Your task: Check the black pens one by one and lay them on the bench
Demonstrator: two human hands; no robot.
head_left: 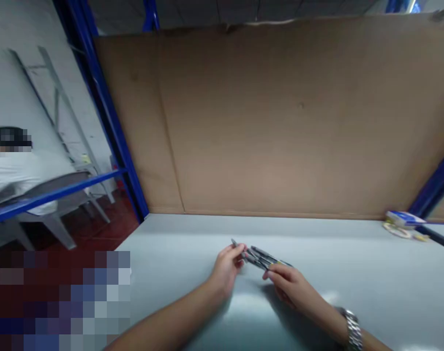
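Several dark pens (260, 257) are held in a loose bundle above the pale table, between my two hands. My left hand (227, 268) pinches the left end of the bundle, where one pen tip sticks up past the thumb. On the right side, my right hand (290, 285) has its fingers closed round the pens, whose far ends show beyond the knuckles. A metal watch (353, 329) is on my right wrist.
The pale table (171, 234) ends at a brown cardboard panel (280, 122) in a blue metal frame (112, 122). A blue and white box (405, 218) and a tape roll (396, 230) lie back right. A person (20, 165) sits at the left near a chair.
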